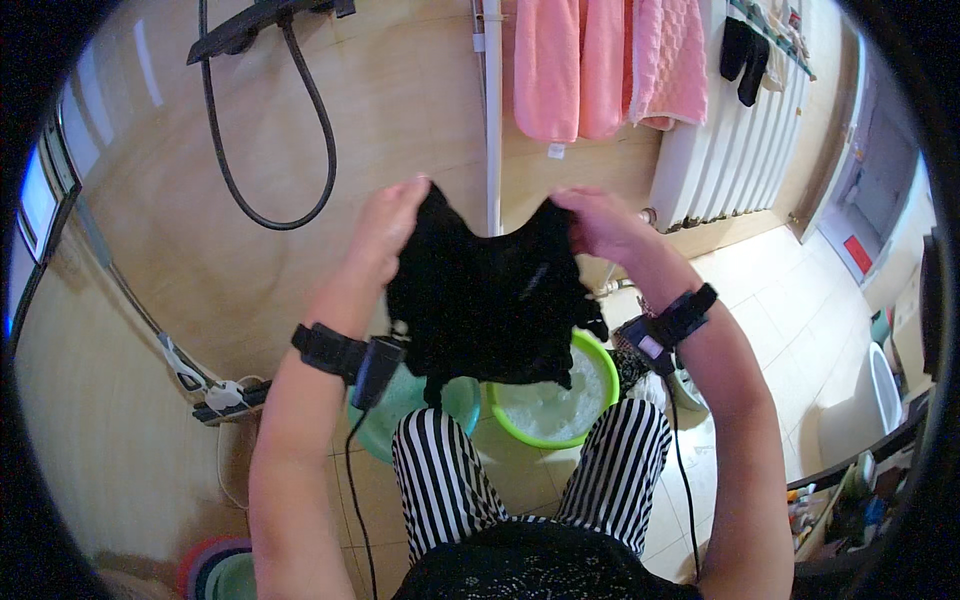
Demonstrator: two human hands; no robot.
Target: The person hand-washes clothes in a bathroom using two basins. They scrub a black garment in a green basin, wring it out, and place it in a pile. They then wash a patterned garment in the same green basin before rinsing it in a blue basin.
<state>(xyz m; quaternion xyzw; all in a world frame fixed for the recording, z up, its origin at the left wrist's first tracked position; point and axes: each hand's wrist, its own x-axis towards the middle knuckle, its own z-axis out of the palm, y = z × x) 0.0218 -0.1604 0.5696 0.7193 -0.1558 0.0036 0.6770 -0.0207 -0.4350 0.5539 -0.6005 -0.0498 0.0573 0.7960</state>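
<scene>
A black cloth garment [487, 300] hangs spread between my two hands, its top edge sagging in the middle. My left hand [390, 221] grips its upper left corner and my right hand [604, 221] its upper right corner. Below it stands a lime-green basin [611, 394] of sudsy water [555, 412], partly hidden by the cloth. A teal basin [375, 435] is to its left, half covered by the garment and my knee. What the teal basin holds is hard to make out.
Pink towels [547, 67] hang on the wall beside a white radiator [731, 150] with black socks [744, 60]. A black shower hose [330, 150] loops at upper left. A white bin [862, 412] and a cluttered shelf [847, 510] stand right. Stacked basins [217, 562] sit lower left.
</scene>
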